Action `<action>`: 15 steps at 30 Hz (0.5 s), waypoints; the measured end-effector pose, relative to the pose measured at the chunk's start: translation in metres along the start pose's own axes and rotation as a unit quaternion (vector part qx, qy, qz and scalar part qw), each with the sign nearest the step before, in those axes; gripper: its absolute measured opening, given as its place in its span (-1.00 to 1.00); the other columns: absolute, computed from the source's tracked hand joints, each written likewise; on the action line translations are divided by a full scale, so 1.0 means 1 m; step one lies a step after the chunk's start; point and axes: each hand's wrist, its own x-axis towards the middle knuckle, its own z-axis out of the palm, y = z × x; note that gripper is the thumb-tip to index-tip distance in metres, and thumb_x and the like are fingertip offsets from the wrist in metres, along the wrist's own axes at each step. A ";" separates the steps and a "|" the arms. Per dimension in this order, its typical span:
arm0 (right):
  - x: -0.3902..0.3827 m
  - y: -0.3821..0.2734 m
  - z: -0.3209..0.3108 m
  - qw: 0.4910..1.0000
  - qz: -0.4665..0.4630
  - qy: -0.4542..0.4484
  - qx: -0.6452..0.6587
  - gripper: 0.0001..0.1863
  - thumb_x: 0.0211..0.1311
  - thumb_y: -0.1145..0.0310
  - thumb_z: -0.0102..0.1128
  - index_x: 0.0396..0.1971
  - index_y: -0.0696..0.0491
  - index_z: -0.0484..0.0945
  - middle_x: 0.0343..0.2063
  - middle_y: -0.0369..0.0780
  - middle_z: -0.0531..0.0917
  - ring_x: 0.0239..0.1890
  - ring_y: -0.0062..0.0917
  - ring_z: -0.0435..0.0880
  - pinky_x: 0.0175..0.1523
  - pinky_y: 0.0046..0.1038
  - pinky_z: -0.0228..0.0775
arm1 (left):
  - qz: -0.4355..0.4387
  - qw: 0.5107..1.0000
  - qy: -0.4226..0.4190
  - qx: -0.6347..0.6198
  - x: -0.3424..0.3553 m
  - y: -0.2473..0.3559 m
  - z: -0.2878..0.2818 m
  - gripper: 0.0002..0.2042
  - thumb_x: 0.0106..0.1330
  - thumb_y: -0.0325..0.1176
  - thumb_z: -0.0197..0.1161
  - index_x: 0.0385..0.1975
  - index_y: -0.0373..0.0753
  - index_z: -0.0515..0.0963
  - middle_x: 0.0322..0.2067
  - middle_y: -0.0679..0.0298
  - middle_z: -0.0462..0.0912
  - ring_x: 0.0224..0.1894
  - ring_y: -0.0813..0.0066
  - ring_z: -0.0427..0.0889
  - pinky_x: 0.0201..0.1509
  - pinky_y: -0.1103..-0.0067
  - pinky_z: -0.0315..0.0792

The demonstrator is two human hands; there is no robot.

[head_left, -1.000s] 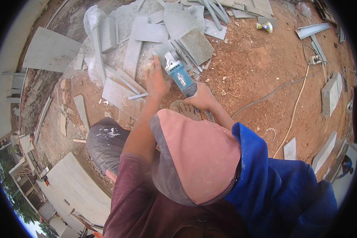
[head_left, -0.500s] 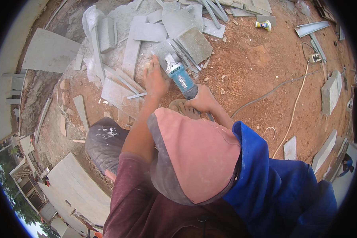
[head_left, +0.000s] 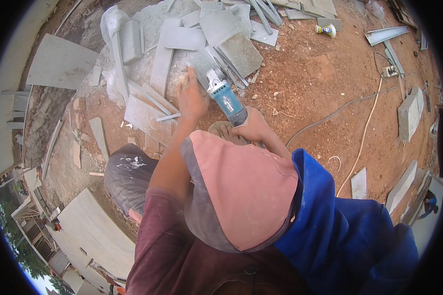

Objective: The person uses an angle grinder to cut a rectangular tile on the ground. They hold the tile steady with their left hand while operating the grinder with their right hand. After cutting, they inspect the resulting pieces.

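We see the right hand (head_left: 251, 129) squeezing the blue grinder (head_left: 225, 96). The left hand (head_left: 191, 97) lies flat, fingers open we think, on a gray stone piece (head_left: 202, 61).

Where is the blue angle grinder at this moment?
In the head view, the blue angle grinder is upper centre, gripped by the right hand, beside the left hand resting on grey stone slabs.

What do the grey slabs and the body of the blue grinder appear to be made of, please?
Grey slabs: probably cut stone or cement tile, matte, dusty, with straight sawn edges. Blue grinder: body looks like moulded plastic, smooth; its pale head seems metal, though dust obscures it.
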 end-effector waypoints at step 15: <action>-0.015 0.013 -0.001 1.000 0.011 0.000 0.024 -0.34 -0.21 0.10 0.62 -0.12 0.26 0.69 -0.19 0.11 0.80 -0.08 -0.04 0.82 0.05 -0.17 0.63 | 0.011 1.000 -0.008 -0.015 0.001 0.009 -0.002 0.15 0.20 -0.31 0.59 0.68 -0.35 -0.13 0.53 -0.15 0.35 0.63 0.08 0.27 0.73 0.16 -0.06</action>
